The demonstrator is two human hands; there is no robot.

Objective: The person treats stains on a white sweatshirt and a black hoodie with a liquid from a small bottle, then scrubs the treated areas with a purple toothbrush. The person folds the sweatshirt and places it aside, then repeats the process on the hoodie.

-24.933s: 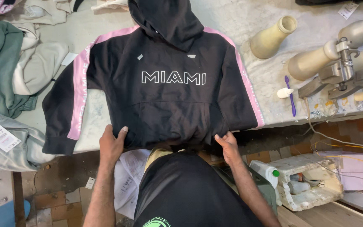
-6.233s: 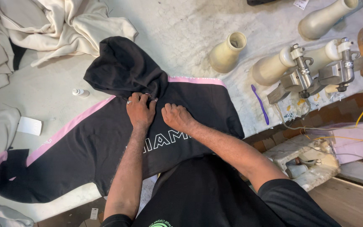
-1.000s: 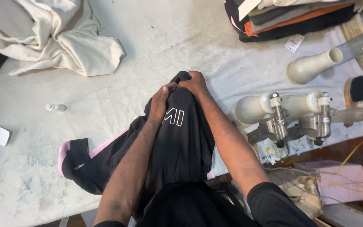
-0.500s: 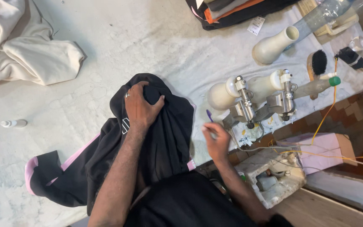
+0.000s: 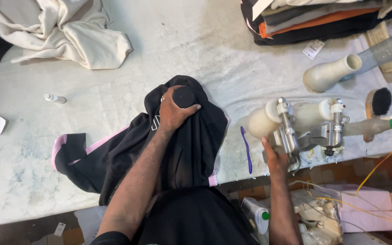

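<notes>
Hoodie Pressed Down, Metal Fixture Grasped

Cream garments [image 5: 69,34] are heaped at the far left of the worktop [image 5: 196,45]. At centre, a black hoodie [image 5: 182,140] with pink trim is bunched, and its rounded top is clasped by the left hand [image 5: 175,111]. Beside it lies a purple brush [image 5: 246,147]. The metal fixture [image 5: 289,131] is gripped from below by the right hand [image 5: 273,159].

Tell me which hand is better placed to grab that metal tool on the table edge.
Right. The right hand already touches the metal tool, while the left hand presses on the bunched black hoodie.
</notes>
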